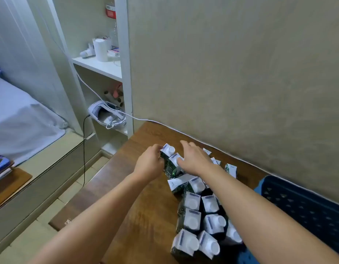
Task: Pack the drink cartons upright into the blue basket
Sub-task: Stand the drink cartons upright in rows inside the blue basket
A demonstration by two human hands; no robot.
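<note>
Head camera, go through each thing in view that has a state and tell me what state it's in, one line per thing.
Left hand: fingers curled around the far carton.
Far carton: upright on the table, held.
Right hand: fingers straight, reaching over the cartons, holding nothing.
Near cartons: upright, clustered on the table.
Tipped carton: lying on its side.
Blue basket: on the right; no cartons seen inside.
Table: bearing the cartons.

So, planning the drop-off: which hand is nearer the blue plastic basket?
Right. The right hand hovers over the cartons, left of the blue plastic basket; the left hand is farther left.
</note>
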